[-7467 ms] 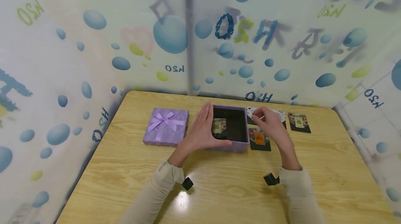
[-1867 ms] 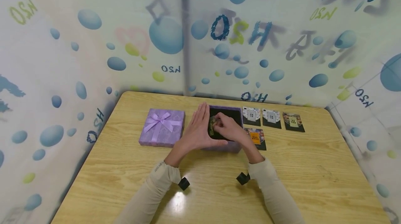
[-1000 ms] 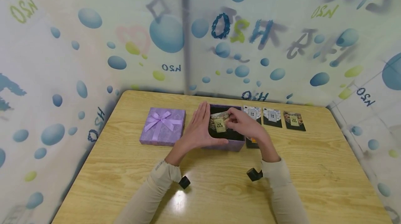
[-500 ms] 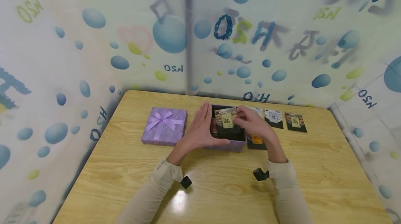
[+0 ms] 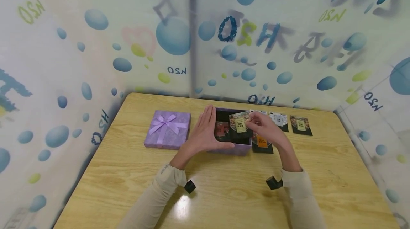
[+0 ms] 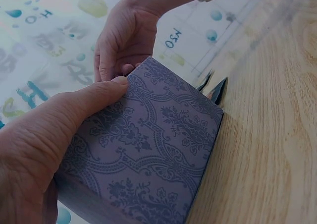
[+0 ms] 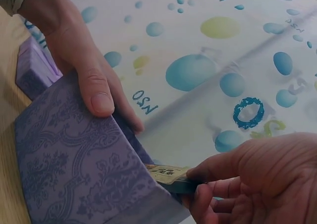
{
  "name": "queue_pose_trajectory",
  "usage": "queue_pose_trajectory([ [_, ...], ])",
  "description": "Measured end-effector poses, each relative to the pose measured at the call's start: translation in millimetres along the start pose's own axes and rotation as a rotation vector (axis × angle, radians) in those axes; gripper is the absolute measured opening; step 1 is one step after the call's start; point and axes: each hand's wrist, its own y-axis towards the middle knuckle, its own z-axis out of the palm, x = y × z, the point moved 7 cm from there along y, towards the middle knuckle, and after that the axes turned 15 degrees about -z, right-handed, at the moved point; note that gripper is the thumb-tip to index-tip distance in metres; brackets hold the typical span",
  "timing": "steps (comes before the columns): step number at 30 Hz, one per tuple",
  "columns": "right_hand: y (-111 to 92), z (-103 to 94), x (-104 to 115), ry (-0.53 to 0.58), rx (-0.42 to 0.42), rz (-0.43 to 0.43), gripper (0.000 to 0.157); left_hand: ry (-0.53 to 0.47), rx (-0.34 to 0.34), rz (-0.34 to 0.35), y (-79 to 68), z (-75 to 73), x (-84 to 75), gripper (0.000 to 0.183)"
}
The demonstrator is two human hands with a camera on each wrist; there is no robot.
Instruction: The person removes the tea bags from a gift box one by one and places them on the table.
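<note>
My right hand point(image 5: 267, 126) pinches a flat dark packet point(image 5: 239, 124) with a food picture and yellow label by its right edge, over the open purple gift box point(image 5: 232, 149). Inside the box, a red-labelled packet point(image 5: 221, 128) shows at the left. Fingers straight, my left hand point(image 5: 201, 133) lies against the box's left side, its thumb along the front rim. In the left wrist view, the left thumb point(image 6: 101, 96) touches the patterned front wall. In the right wrist view, the packet point(image 7: 173, 179) is between thumb and fingers at the box's edge.
A purple lid point(image 5: 168, 129) with a ribbon bow lies left of the box. To the right lie an orange-labelled packet point(image 5: 263, 143), two white-and-black packets, one point(image 5: 278, 120) partly covered by my hand, and a yellow-labelled packet point(image 5: 301, 125). A patterned curtain stands behind the wooden table.
My right hand has drawn the yellow-labelled packet up from the box's left part and moved it right, uncovering the red-labelled one. Earlier it set down a white-and-black packet. My left hand stays.
</note>
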Motion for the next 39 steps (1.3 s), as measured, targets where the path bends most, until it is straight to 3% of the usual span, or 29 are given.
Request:
queue_pose_trajectory([
  [10, -19, -10.9, -12, 0.028, -0.045, 0.081, 0.033, -0.003, 0.004, 0.002, 0.7, 2.7, -0.7, 0.148],
  [21, -23, -19.1, -7, 0.094, -0.042, 0.054, 0.027, -0.001, -0.017, 0.004, 1.6, 1.9, -0.8, 0.149],
  [32, -26, -28.1, -4, 0.090, -0.037, 0.046, 0.025, 0.009, -0.015, 0.004, 1.4, 1.6, -0.2, 0.149],
  [39, -29, -35.4, -3, 0.031, -0.030, 0.042, 0.031, 0.003, -0.010, 0.002, 1.5, 2.3, 1.1, 0.149],
])
